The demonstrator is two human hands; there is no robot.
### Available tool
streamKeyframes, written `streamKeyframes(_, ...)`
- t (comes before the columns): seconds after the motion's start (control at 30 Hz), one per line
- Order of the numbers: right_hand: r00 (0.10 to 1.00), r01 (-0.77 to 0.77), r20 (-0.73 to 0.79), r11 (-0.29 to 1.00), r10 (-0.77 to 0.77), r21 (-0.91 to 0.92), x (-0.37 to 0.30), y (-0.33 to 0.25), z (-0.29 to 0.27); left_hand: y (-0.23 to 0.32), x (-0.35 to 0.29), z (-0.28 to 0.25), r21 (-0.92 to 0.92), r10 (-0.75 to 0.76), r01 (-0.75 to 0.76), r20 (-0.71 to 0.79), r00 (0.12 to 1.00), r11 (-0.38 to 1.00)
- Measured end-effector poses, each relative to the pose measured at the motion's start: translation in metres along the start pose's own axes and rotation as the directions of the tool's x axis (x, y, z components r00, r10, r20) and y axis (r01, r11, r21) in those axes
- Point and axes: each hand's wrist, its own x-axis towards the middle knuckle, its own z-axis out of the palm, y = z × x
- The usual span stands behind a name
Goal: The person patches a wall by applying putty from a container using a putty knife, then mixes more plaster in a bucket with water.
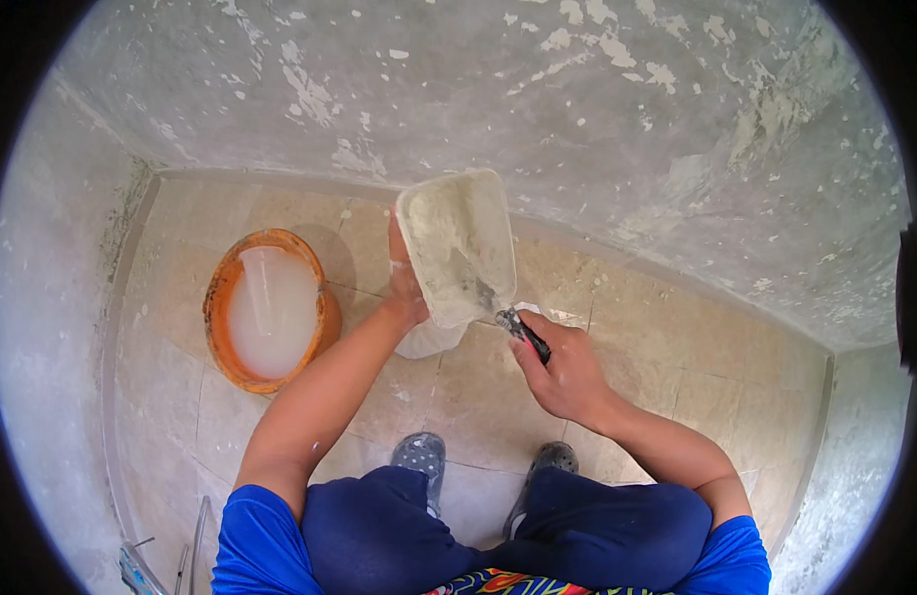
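Observation:
My left hand (407, 286) grips a white, rounded rectangular plastic tub (486, 213) by its left side and underside, most of its fingers hidden. The tub is tilted so its inside faces me, and pale, wet-looking paste coats its walls. My right hand (566, 369) is closed round the black and red handle of a putty knife (524, 335). The knife's metal blade reaches into the near end of the tub, its tip partly lost against the paste. Below the tub a white object (432, 341) shows in part; its kind is unclear.
Left of my arm stands an orange bucket (213, 315) of milky water, with a translucent plastic scoop or cup (263, 276) in it. A grey wall (538, 119) with flaking white patches rises ahead. Thin metal rods (198, 535) lie at lower left. My shoes rest on beige tiles (667, 342).

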Motion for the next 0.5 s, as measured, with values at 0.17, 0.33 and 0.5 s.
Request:
streamKeyframes(0.17, 0.923, -0.385, 0.135, 0.851, 0.361, 0.359, 0.000, 0.018, 0.008, -0.007, 0.002, -0.006, 0.153, 0.059, -0.052, -0.044, 0.997, 0.987)
streamKeyframes(0.33, 0.971, -0.238, 0.074, 0.938, 0.227, 0.251, 0.009, -0.007, -0.012, -0.006, 0.005, 0.003, 0.072, 0.051, -0.046, -0.074, 0.996, 0.996)
streamKeyframes(0.5, 0.974, -0.180, 0.149, 0.982, 0.170, 0.059, 0.015, -0.001, -0.021, -0.002, 0.002, 0.007, 0.088, -0.011, 0.014, -0.038, 0.999, 0.996)
